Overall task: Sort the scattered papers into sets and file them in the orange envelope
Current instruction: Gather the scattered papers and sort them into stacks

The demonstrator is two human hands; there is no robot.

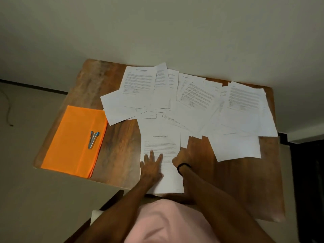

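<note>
Orange envelope (70, 137): lies flat on the left part of the table, near its left edge and well apart from both hands.
Wooden table (119, 141): brown, with a dark grain; its far edge meets a pale wall.
Silver and blue tool (93, 139): rests on the envelope's right half, its two arms spread in a narrow V; likely a stapler, though it is small in this view.
Scattered papers (192, 99): white printed pages fanned across the far and right parts of the table, overlapping one another at many angles. One corner sits just beside the envelope's far right corner.
Near sheet (161, 142): a printed page with a heading, squared to the person at the near edge, its top tucked against the loose pages behind.
Left hand (151, 166): lies flat on the near sheet's lower left, fingers straight and spread, pressing it down and covering part of the text.
Right hand (181, 157): at the sheet's right edge, fingers curled downward; the knuckles hide the tips, so I cannot tell whether they pinch the paper.
Black band (183, 166): circles the right wrist.
Pink garment (171, 223): fills the bottom centre and hides the table's near edge there.
Cable (7, 109): trails on the floor at far left.
</note>
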